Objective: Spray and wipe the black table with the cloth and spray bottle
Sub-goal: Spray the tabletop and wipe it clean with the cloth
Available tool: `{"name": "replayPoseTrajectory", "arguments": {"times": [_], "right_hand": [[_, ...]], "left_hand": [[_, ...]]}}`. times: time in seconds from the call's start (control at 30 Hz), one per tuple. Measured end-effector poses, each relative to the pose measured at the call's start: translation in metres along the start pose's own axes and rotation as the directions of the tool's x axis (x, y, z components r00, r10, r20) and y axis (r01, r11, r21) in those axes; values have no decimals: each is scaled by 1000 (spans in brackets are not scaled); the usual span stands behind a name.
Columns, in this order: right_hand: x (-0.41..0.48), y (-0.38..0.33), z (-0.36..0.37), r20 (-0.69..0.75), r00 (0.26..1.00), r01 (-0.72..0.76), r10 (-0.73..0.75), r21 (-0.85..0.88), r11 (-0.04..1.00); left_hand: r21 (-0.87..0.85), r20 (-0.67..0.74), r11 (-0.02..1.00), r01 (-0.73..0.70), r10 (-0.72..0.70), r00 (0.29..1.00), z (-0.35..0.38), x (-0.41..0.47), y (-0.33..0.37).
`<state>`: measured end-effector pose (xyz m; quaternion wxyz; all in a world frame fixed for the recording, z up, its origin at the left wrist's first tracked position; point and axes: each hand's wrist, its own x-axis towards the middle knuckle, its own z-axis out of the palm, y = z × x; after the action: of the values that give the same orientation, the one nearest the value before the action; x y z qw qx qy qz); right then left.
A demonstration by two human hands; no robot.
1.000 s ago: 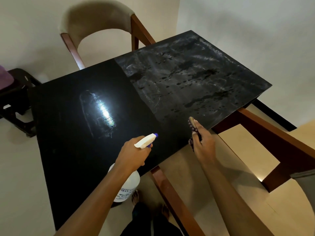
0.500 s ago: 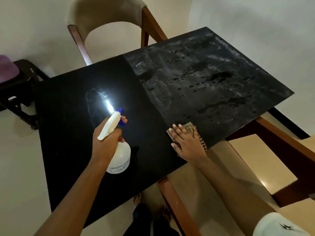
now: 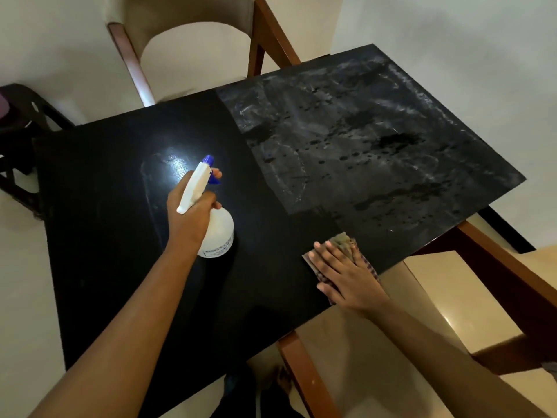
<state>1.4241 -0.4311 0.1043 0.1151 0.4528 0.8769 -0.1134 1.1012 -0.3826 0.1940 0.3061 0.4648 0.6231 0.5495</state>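
Gloss marks the left half of the flat black rectangular table (image 3: 99,236), where a bright patch of lamp glare sits; the right half is dull, filmed with grey-white streaks and dark droplet spots. The left hand (image 3: 188,217) is clenched round the neck of the white plastic spray bottle (image 3: 218,233) with a blue nozzle and trigger, forefinger on the trigger, the nozzle aimed away from the person. The bottle's rounded body hangs below the fist, over the glossy half. The right hand (image 3: 346,274) lies flat, fingers spread, pressing the small checked woven cloth (image 3: 346,241) onto the tabletop at its near right edge, where glossy and streaked parts meet. Behind the table stands a beige padded chair with a brown wooden frame (image 3: 193,16).
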Motion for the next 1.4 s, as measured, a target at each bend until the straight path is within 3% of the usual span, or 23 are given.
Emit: {"name": "replayPoseTrajectory", "arguments": {"times": [0.13,0.27,0.4,0.63,0.8,1.13,1.3,1.4], "right_hand": [[32,3,-4,-107,994,5,-7,-18,1000],[102,-4,-24,-157,983,-96,100,30,995],[138,-4,-38,-129,985,-108,112,39,993],[38,4,-12,-115,993,48,-26,189,981],[13,9,10,-190,982,6,6,67,998],[155,-13,-32,-219,967,-144,133,-35,989],[98,-4,-16,-170,985,35,-41,-38,999],[31,1,6,-171,983,60,-66,-41,997]], "left_hand": [[5,23,997,-73,73,997,4,8,-4],[-6,-17,996,-88,87,996,8,9,-12],[-29,-20,996,-86,85,996,10,10,-15],[-51,-38,994,-101,99,994,8,12,-15],[-52,-57,994,-99,96,994,11,11,-16],[-7,-66,997,-77,76,995,11,10,-17],[-17,-97,999,-40,38,995,11,10,-16],[-27,-94,999,-38,36,995,11,10,-15]]}}
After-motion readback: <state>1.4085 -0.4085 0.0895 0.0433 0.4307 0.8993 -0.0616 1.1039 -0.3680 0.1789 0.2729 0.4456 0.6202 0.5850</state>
